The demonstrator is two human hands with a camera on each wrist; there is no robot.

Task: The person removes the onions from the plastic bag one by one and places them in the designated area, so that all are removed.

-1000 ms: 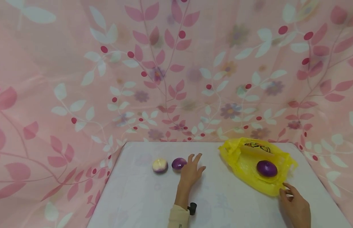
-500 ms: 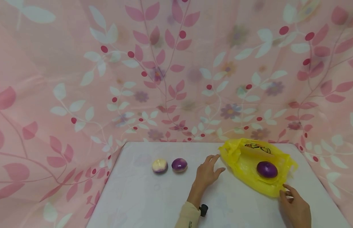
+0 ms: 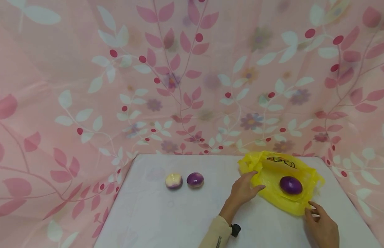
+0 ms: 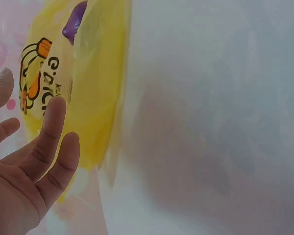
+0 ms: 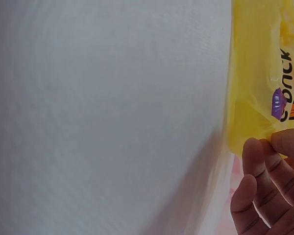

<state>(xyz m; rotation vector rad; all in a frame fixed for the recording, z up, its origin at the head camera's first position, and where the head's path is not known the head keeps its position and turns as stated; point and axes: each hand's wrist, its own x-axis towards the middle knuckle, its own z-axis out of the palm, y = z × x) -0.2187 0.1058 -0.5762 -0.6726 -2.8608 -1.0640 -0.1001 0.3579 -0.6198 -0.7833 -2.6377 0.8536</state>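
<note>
A yellow plastic bag (image 3: 269,198) with a duck print lies spread at the table's back right, its mouth loose. On it or inside it sits a glossy purple, onion-like round thing (image 3: 290,185); the left wrist view shows part of this purple thing (image 4: 76,22) past the bag's edge. My right hand (image 3: 323,225) pinches the bag's near right corner between thumb and fingertips (image 5: 255,149). My left hand (image 3: 243,188) is at the bag's left edge, fingers spread and loosely bent, holding nothing. Whether it touches the plastic I cannot tell.
Left of the bag, a second purple round thing (image 3: 195,179) and a cream-topped one with a purple underside (image 3: 173,181) rest on the white table (image 3: 154,213). A pink flowered curtain (image 3: 192,86) hangs behind and at both sides.
My left hand has moved right, away from the purple round thing on the table, to the bag's left edge. My right hand keeps its place at the bag's corner.
</note>
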